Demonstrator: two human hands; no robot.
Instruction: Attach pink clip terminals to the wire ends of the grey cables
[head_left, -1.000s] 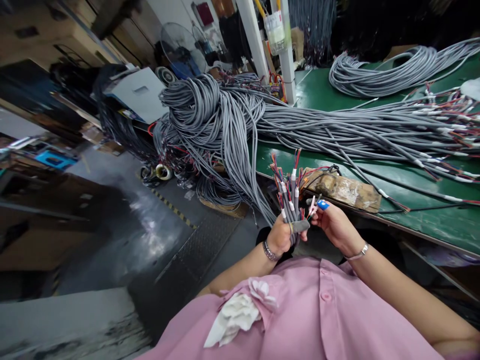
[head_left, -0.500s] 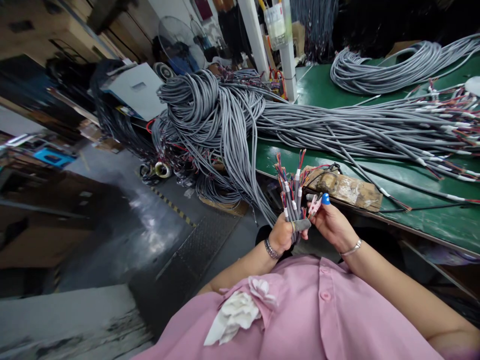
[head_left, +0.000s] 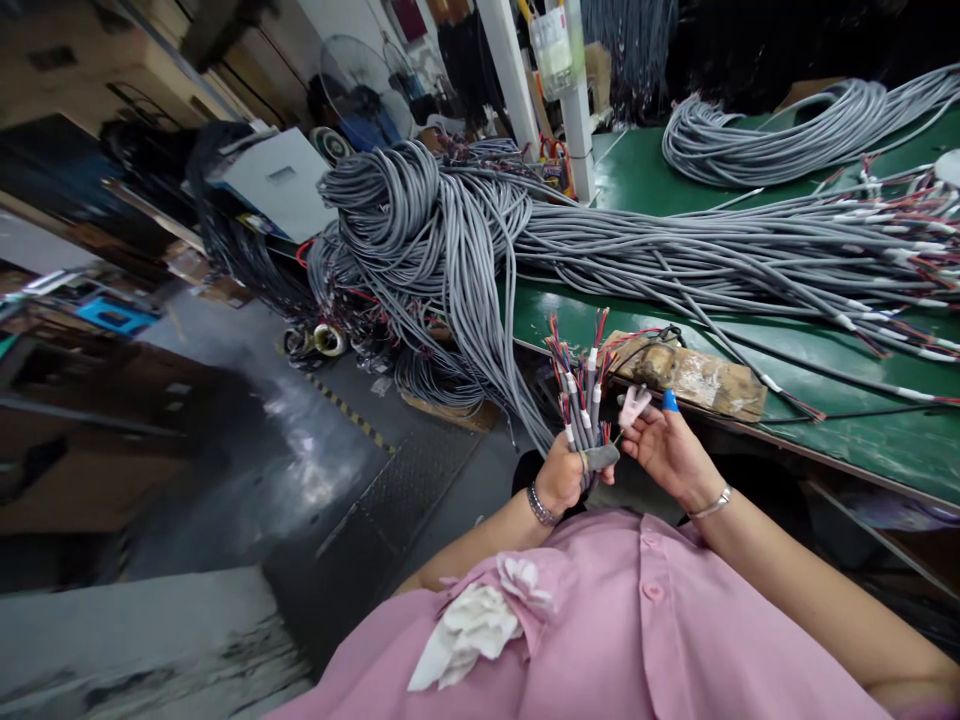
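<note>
My left hand (head_left: pixel 564 474) is closed round a bundle of grey cables (head_left: pixel 581 412), held upright. White sleeves and fanned-out coloured wire ends top the bundle, and a grey wrap covers the finger lying across it. Just to the right, my right hand (head_left: pixel 671 455) has its fingers curled on a small pale pink clip-like tool (head_left: pixel 634 406), whose exact kind is unclear. A blue cover (head_left: pixel 670 401) sits on the thumb, which stands up apart from the tool. A thin wire seems to run between the bundle and the right fingertips.
A green table (head_left: pixel 885 435) carries long grey cables (head_left: pixel 697 245) with bared ends to the right. Coiled cables (head_left: pixel 390 200) hang over its left edge. A wooden block (head_left: pixel 697 377) lies at the front edge, behind my hands. A white post (head_left: pixel 577 130) rises behind.
My right hand has shifted slightly right, and its thumb has lifted away from the pink tool. The left hand keeps its grip on the cable bundle.
</note>
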